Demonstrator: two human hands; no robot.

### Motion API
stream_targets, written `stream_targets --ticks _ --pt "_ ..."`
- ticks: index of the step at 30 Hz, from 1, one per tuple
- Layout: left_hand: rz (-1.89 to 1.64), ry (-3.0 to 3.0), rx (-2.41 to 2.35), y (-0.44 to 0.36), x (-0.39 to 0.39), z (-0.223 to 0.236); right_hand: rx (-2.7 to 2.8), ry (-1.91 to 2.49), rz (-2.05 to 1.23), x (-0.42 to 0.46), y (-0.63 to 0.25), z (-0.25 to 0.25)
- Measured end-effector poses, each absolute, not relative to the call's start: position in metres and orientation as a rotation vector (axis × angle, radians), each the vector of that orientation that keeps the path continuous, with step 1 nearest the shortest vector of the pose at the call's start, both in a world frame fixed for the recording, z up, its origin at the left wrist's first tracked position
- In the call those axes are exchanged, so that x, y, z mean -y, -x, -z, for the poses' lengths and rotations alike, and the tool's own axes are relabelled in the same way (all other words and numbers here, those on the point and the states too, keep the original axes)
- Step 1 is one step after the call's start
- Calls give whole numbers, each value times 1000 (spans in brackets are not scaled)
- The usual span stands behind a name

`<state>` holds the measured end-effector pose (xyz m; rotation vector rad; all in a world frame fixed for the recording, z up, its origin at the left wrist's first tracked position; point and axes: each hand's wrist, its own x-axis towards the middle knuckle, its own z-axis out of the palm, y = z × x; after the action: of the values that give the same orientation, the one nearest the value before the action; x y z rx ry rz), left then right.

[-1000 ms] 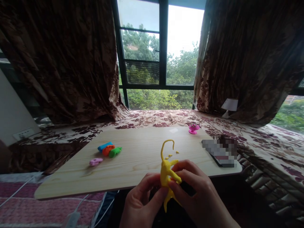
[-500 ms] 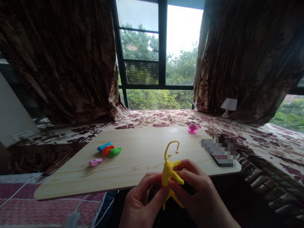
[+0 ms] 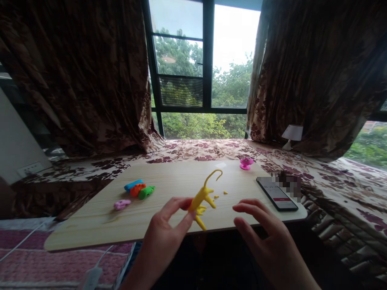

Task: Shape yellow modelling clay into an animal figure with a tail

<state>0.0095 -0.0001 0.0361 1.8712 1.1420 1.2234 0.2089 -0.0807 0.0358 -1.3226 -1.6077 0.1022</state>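
A yellow modelling-clay figure with several limbs and a long, thin, hooked tail is pinched between the thumb and fingers of my left hand. It is tilted above the table's near edge, with its tail up. To the right, my right hand is open, its thumb and fingers apart, touching nothing. Small yellow clay bits lie on the wooden table just beyond the figure.
Blue, orange and green clay pieces lie together at the left, near a pink clay piece. A pink suction-cup toy stands at the far edge. A phone lies at the right; a white lamp stands behind.
My right hand has let go of the yellow clay figure and moved right, opening. My left hand has moved the figure left and up, tilting it. The phone's screen is now visible.
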Motion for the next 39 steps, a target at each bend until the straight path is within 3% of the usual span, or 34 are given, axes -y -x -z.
stream_targets --ticks 5,14,39 --pt "-600 -2524 -1474 7 -70 -50 1569 1396 -94 77 -219 -26" --pt "-237 -2640 -1538 2 -119 -44 1581 1429 -243 68 -222 -16" --pt "-311 -2587 -1564 26 -124 -74 1600 1455 -191 62 -240 -11"
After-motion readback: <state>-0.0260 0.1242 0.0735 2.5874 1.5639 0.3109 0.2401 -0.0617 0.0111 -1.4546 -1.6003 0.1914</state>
